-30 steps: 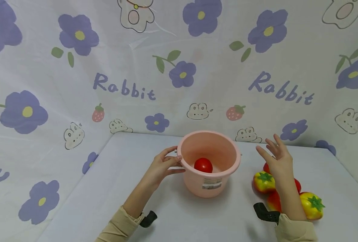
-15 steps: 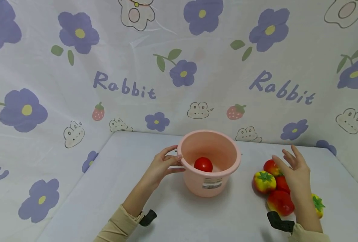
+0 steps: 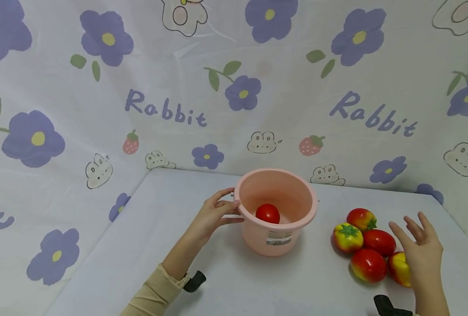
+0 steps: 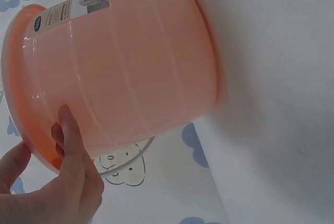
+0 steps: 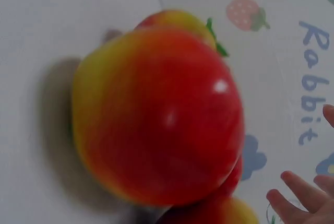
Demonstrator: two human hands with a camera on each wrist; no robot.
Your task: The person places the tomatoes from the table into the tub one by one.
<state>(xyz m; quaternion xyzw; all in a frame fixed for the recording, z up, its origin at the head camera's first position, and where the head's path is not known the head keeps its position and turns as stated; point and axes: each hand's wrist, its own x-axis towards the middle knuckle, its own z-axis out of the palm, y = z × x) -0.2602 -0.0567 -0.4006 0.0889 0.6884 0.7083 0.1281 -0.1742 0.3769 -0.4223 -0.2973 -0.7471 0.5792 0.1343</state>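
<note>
R hand (image 3: 425, 254) had shifted rt., empty, past most of the five glossy red/yellow fruits (image 3: 379, 242) on the white desk (image 3: 238, 289), i.e. only one round red fruit (image 3: 268, 213) sat in the pale-pink plastic bucket (image 3: 253, 237). R grip's fingers were apart w/ nothing held; L hand (image 3: 208, 219) was clamped on bucket's rim.

The left forearm (image 3: 181, 252) slants from the near left of the pink bucket (image 3: 253, 239) toward it, bare beyond its sleeve (image 3: 151, 295). The left hand (image 3: 213, 216) grips the left side of the bucket's rim, some fingers (image 4: 69, 130) reaching below it. Well apart, right of the bucket, the right hand (image 3: 425, 253) has its fingers spread and lightly bent, the bare right forearm (image 3: 432, 298) nearly upright beneath.
</note>
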